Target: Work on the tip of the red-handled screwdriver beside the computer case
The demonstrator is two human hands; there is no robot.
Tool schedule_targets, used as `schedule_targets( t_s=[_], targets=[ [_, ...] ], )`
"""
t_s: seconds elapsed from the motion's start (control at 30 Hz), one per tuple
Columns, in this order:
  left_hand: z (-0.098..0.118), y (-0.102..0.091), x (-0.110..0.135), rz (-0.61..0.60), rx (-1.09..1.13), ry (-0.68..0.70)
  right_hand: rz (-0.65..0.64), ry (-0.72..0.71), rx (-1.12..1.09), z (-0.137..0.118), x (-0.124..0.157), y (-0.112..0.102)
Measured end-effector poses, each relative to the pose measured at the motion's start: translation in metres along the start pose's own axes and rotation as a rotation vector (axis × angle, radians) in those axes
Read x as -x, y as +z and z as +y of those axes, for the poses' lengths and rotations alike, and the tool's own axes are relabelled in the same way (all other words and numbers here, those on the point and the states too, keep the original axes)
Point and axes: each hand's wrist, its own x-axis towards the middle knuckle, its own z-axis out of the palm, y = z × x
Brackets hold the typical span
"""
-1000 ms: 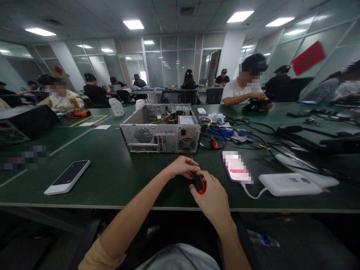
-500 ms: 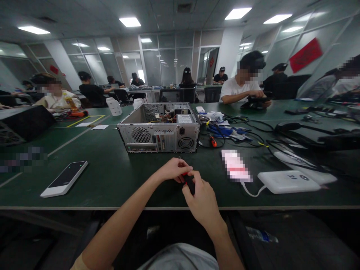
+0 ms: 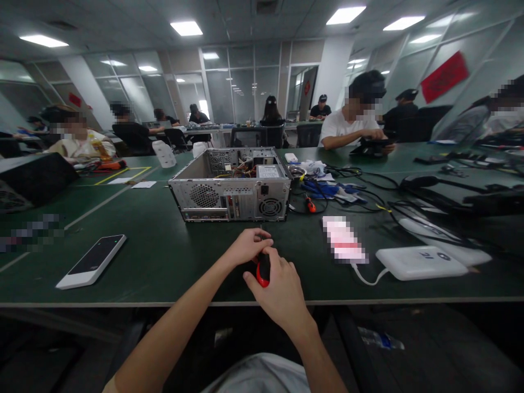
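Note:
Just in front of the computer case (image 3: 245, 187), my two hands meet over a screwdriver (image 3: 263, 273) with a red and black handle. My right hand (image 3: 282, 284) is closed around the handle, with the red butt end showing beside the thumb. At the front end of the handle, the fingers of my left hand (image 3: 248, 248) are curled and pressed together, hiding most of that part. A thin dark shaft seems to stick out past them toward the case. The metal case lies open at the top, its rear panel facing me, with wires and a power supply inside.
A white device with a dark screen (image 3: 92, 261) lies to the left. A phone (image 3: 344, 240) is cabled to a white power bank (image 3: 421, 263) on the right. Beyond are blue gloves (image 3: 335, 191), an orange-handled tool (image 3: 310, 204) and black cables. A co-worker (image 3: 352, 125) sits across the table.
The screwdriver's handle has turned, so its red end now shows toward me. My right hand has shifted slightly left and its thumb has moved away. The view has moved slightly.

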Motion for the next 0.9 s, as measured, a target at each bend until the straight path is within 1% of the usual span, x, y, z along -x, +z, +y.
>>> schedule_targets(
  t_s=[0.2, 0.37, 0.5, 0.63, 0.9],
  targets=[
    [-0.005, -0.001, -0.005, 0.013, -0.003, -0.004, -0.005, -0.04, 0.02, 0.002, 0.0, 0.001],
    [-0.011, -0.002, -0.006, 0.064, -0.039, 0.034, 0.016, -0.002, 0.104, -0.006, 0.0, 0.005],
    [-0.008, -0.001, -0.001, 0.101, -0.063, 0.004, 0.025, 0.038, 0.157, -0.013, 0.002, 0.007],
    [-0.003, -0.002, 0.002, 0.14, -0.095, -0.018, 0.018, 0.035, 0.157, -0.015, 0.001, 0.007],
    [-0.013, -0.005, -0.008, 0.135, -0.126, 0.001, 0.012, 0.037, 0.192, -0.015, -0.003, 0.008]
  ],
)
